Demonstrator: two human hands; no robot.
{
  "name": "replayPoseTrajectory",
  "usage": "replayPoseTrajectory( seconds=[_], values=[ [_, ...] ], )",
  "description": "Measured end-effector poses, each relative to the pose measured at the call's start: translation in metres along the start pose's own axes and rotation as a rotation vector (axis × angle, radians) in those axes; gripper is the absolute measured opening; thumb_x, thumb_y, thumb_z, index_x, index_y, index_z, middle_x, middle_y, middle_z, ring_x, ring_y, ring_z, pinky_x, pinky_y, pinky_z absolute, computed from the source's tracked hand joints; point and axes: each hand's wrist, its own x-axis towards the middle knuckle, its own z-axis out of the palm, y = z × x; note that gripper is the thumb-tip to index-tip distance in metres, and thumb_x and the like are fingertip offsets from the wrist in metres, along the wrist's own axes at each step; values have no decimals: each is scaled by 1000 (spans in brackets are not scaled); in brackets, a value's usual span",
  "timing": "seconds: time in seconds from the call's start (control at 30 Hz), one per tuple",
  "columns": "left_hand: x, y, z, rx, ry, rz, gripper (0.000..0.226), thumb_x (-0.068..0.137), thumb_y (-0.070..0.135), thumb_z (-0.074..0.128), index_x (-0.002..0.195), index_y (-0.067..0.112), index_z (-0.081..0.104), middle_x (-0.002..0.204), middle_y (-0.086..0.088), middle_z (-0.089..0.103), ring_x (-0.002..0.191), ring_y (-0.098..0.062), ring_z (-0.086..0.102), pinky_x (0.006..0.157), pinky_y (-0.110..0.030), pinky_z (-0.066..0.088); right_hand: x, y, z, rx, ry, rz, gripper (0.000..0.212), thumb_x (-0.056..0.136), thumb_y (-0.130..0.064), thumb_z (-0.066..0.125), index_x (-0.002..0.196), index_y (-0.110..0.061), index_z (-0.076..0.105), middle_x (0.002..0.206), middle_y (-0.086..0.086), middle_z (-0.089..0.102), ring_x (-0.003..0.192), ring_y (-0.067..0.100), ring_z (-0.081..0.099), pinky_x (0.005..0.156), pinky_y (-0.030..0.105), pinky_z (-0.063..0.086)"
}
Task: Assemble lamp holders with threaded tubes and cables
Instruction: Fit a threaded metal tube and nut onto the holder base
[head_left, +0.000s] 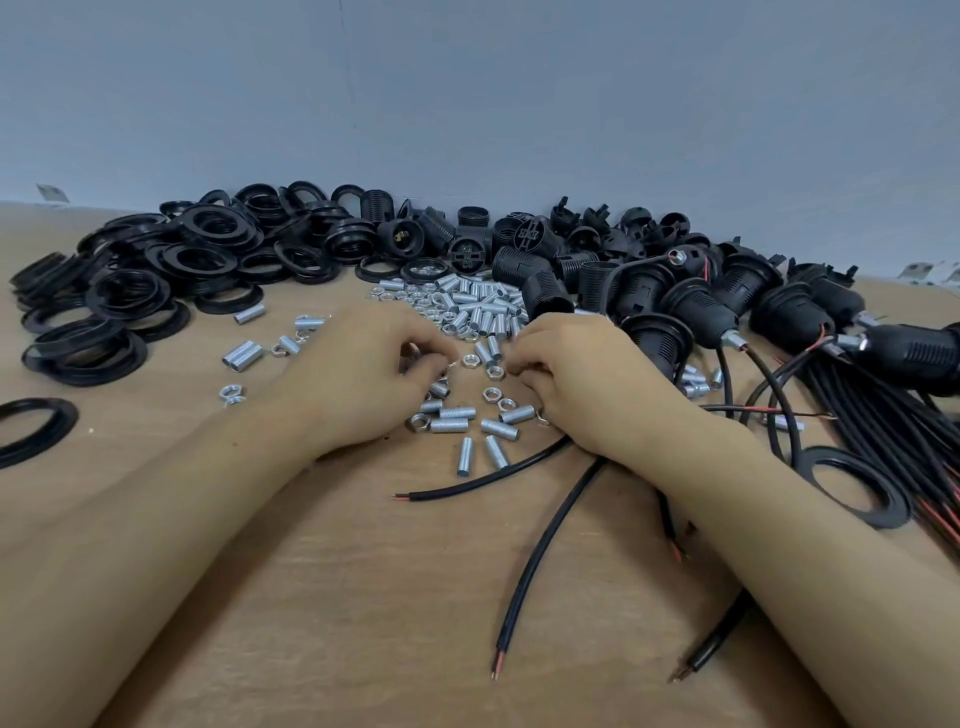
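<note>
Far left on the table (322, 597): a lone black ring (31, 428) at the edge, then a big heap of rings (171, 265) running toward the back wall. A few stray tubes (241, 355) and nuts (231, 393) just right of that heap, well left of the hands.

Left hand (363, 364) palm down near centre, fingers curled in over the scattered metal parts; looks to be pinching something small at the fingertips, but cannot tell what. More tubes (457, 413) and nuts (470, 359) lying loose between both hands and just in front of them, some touching the fingers. Main pile of tubes (478, 306) right behind the hands, toward the wall, with loose holder shells (530, 280) stacked beyond it.

Right hand (576, 384) also palm down, fingers curled tight, knuckles up; grip hidden, so cannot tell what sits inside. Black cables (540, 561) coming out from under the right wrist and trailing toward the near edge, bare red ends showing.

Further right: finished holders (701, 317) lying on their sides with tubes fitted and cables (872, 415) bundled off to the right edge. One more ring (857, 488) flat on the table beside the right forearm.
</note>
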Motion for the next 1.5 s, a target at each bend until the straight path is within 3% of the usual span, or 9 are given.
replayPoseTrajectory(
  seconds=[0.17, 0.27, 0.43, 0.6, 0.77, 1.07, 1.23, 1.33, 1.5],
  values=[
    [-1, 3, 2, 24, -40, 45, 22, 93, 25, 62, 112, 28, 75, 100, 14, 60, 92, -10, 56, 86, -39, 50, -2, 0, -2, 75, 30, 50, 19, 91, -8, 56, 102, -17, 68, 104, 2, 57, 94, 21, 55, 84, 38, 46],
    [-1, 5, 4, 29, -21, 48, 21, 92, 26, 64, 108, 26, 77, 93, 14, 62, 87, -8, 56, 82, -34, 49, -1, -1, 1, 78, 38, 76, 17, 95, -21, 55, 109, -15, 63, 103, 3, 56, 95, 23, 56, 85, 39, 47],
    [3, 10, 8, -102, 27, -46, 12, 86, 25, 75, 98, 26, 77, 80, 17, 68, 71, 10, 58, 63, -4, 37, -1, -1, 2, -4, 15, 93, 20, 94, -15, 50, 105, -13, 67, 103, 5, 57, 95, 24, 55, 82, 41, 48],
    [-1, 12, 4, -136, 2, -14, 4, 84, 36, 77, 83, 33, 79, 64, 31, 62, 72, 11, 57, 61, -5, 37, -3, -3, 1, 64, 54, 115, 26, 90, -12, 50, 109, -17, 67, 103, 2, 58, 96, 21, 55, 81, 40, 49],
    [0, 15, 1, -136, -51, -72, 6, 77, 41, 80, 73, 41, 76, 71, 25, 64, 77, 14, 55, 60, -6, 37, -3, -2, 2, 84, 65, 116, 26, 90, -12, 51, 109, -19, 67, 104, 0, 58, 97, 20, 55, 81, 40, 49],
    [-3, 19, 4, -96, 26, -59, 8, 77, 23, 82, 77, 26, 74, 59, 19, 56, 56, 12, 51, 53, -6, 34, -2, -2, 3, 207, 153, 101, 20, 86, -14, 57, 103, -15, 68, 99, -1, 58, 88, 18, 57, 82, 41, 50],
    [-1, 22, 0, -501, 203, -147, 8, 81, 12, 81, 83, 15, 74, 76, 4, 74, 67, 3, 66, 64, -9, 50, -4, -5, 0, 395, 270, 73, 12, 90, -12, 59, 100, -14, 67, 89, -3, 61, 77, 8, 57, 75, 27, 50],
    [-1, 24, -2, -756, 187, -200, 11, 80, 10, 80, 85, 8, 71, 80, -3, 77, 76, -10, 73, 71, -18, 58, -7, -9, -2, 578, 307, 75, 12, 92, -10, 60, 102, -14, 66, 83, -4, 67, 73, 9, 60, 66, 16, 49],
    [0, 26, -7, -1064, 108, -234, 21, 66, 20, 81, 83, 10, 73, 87, -10, 77, 82, -19, 74, 76, -25, 58, -9, -12, -4, 665, 419, 35, 12, 89, -7, 66, 99, -13, 69, 78, -1, 69, 69, 10, 62, 62, 15, 50]
  ],
)
